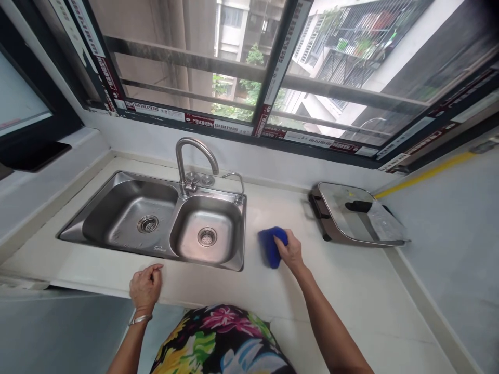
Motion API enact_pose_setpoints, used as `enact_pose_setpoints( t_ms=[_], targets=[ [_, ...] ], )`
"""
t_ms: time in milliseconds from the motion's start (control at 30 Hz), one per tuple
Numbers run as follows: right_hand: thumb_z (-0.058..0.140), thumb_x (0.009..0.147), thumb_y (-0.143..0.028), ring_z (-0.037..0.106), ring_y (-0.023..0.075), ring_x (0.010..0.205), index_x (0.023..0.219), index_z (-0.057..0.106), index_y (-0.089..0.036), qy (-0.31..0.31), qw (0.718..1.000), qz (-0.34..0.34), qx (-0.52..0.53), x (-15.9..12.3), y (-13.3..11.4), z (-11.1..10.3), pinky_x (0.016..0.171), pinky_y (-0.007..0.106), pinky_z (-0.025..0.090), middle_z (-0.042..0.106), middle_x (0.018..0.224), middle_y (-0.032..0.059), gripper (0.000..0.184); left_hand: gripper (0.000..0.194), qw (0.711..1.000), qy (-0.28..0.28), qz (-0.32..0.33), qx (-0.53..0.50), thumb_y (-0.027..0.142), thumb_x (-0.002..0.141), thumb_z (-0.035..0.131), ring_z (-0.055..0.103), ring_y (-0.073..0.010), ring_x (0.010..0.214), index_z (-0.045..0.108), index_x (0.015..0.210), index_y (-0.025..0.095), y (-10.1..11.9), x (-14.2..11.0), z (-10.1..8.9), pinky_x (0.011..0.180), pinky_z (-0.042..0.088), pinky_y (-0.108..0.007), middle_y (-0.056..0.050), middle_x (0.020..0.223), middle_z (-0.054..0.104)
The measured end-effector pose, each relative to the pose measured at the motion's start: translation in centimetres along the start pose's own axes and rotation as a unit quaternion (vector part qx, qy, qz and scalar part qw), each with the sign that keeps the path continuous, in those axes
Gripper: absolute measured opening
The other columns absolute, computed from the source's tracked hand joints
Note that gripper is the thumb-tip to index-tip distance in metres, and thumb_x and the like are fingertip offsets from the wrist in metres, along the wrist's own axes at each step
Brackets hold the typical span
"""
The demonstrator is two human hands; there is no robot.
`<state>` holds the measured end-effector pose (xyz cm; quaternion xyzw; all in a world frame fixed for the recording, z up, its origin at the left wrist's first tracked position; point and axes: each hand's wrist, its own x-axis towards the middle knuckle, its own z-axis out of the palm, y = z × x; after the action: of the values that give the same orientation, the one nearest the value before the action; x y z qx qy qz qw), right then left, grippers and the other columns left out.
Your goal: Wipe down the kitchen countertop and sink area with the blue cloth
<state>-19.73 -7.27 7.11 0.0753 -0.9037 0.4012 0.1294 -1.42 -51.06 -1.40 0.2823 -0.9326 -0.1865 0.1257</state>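
Observation:
My right hand [290,250] presses a blue cloth [271,245] flat on the white countertop [351,291], just right of the steel double sink [117,208]. Its fingers lie closed over the cloth's right edge. My left hand [145,286] rests on the counter's front edge below the sink, fingers curled, holding nothing I can see. A silver bracelet sits on that wrist.
A curved tap [194,156] stands behind the sink's divider, a smaller spout [236,183] beside it. An electric griddle with a glass lid [356,214] sits in the right back corner. A large barred window [249,78] runs along the wall behind.

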Motion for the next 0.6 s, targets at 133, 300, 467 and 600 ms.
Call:
enact_pose_setpoints(
  t_ms=[133,300,467,600],
  targets=[
    [0.058,0.084,-0.061,0.058,0.0171,0.074,0.097,0.062,-0.02,0.118,0.983,0.102,0.096,2.1,0.1,-0.8,0.074,0.031,0.05,0.065,0.079,-0.0002,0.044,0.036,1.0,-0.003,0.002,0.004,0.026,0.091,0.044,0.054,-0.0246,0.078,0.079,0.096,0.022,0.0,0.1,0.1,0.069,0.033,-0.033,-0.009,0.076,0.069],
    [0.057,0.077,-0.065,0.06,0.0198,0.073,0.089,0.065,-0.018,0.093,0.961,0.251,0.07,0.2,6.0,-1.6,0.069,0.032,0.051,0.067,0.075,0.0024,0.05,0.036,1.0,0.004,-0.005,-0.001,0.027,0.09,0.044,0.053,-0.0244,0.077,0.079,0.097,0.022,0.1,0.1,0.0,0.066,0.032,-0.033,-0.009,0.074,0.067],
    [0.063,0.071,-0.057,0.059,0.0209,0.063,0.077,0.064,-0.019,0.048,0.955,0.292,0.019,-3.6,10.5,-2.4,0.06,0.033,0.049,0.061,0.061,0.0006,0.038,0.036,1.0,0.001,-0.004,0.006,0.028,0.09,0.044,0.053,-0.0245,0.077,0.079,0.096,0.022,0.2,0.2,0.0,0.066,0.032,-0.034,-0.009,0.075,0.067],
    [0.064,0.07,-0.052,0.062,0.0238,0.072,0.089,0.066,-0.018,0.048,0.952,0.299,-0.032,-3.9,12.3,-3.1,0.07,0.037,0.052,0.066,0.072,0.0046,0.039,0.037,1.0,0.0,-0.014,0.008,0.029,0.09,0.043,0.054,-0.025,0.079,0.079,0.098,0.021,0.2,0.3,0.1,0.068,0.034,-0.034,-0.009,0.077,0.069]
  ],
)
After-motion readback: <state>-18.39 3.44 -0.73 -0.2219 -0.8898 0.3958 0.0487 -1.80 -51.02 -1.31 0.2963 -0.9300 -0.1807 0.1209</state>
